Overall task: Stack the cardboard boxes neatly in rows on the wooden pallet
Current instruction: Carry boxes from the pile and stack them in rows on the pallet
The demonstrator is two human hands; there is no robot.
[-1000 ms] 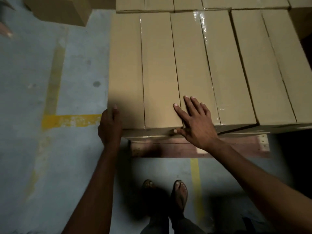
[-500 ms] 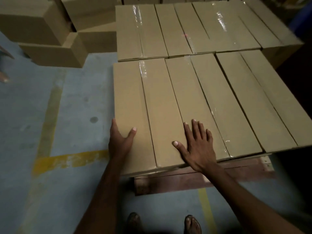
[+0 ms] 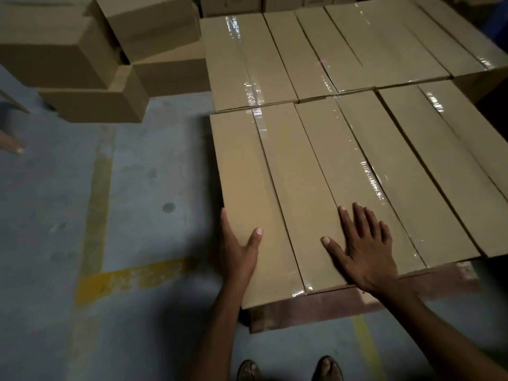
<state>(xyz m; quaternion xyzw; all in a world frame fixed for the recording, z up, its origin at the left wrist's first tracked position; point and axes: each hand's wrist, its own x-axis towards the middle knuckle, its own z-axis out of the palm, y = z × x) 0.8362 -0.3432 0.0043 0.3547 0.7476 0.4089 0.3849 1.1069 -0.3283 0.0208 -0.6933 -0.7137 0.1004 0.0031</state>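
Observation:
Taped brown cardboard boxes lie flat in two rows on a reddish wooden pallet [image 3: 316, 309]. My left hand [image 3: 239, 254] presses against the left side of the near-left box [image 3: 255, 174], its thumb lying on the top face. The fingers of my right hand [image 3: 362, 248] are spread and rest flat on the tops of that box and the middle box [image 3: 357, 166]. A third box [image 3: 453, 149] completes the near row on the right. Behind it runs the far row [image 3: 316, 50], which touches the near one.
Loose cardboard boxes [image 3: 96, 50] are piled on the grey concrete floor at the back left. Yellow floor lines [image 3: 132, 276] run left of the pallet. My feet [image 3: 327, 369] stand just in front of the pallet's near edge.
My left hand has slid from the box's front corner up along its left side, thumb now on top. My right hand stays flat on the box tops. The view has lifted.

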